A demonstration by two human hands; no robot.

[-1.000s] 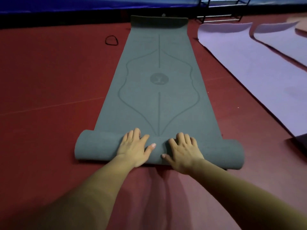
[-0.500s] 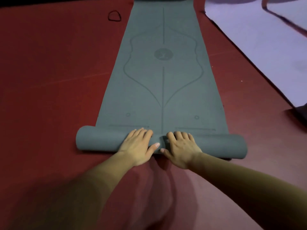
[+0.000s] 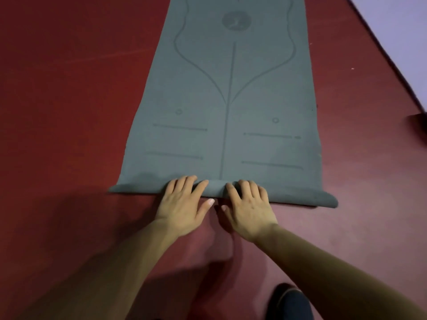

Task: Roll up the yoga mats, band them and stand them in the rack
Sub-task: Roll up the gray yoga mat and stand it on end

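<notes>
Mat [image 3: 231, 139]: grey-green; darker lines and a round emblem [image 3: 236, 20] ahead of the left hand [image 3: 182, 204] and right hand [image 3: 249, 210].
Floor [image 3: 69, 88]: dark red.
Second mat [image 3: 397, 31]: lilac, far right of both.

Two mats lie on one red floor [image 3: 69, 112] — one grey mat [image 3: 231, 100], one lilac mat [image 3: 397, 31]. Two hands — one left hand [image 3: 182, 204], one right hand [image 3: 249, 209]. One dark blurred shape [image 3: 288, 303] sits lowest.

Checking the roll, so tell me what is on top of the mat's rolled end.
Only the left hand and right hand lie on the roll, side by side near its middle, fingers over it. The mat beneath them is covered; the roll's inside is hidden.
</notes>
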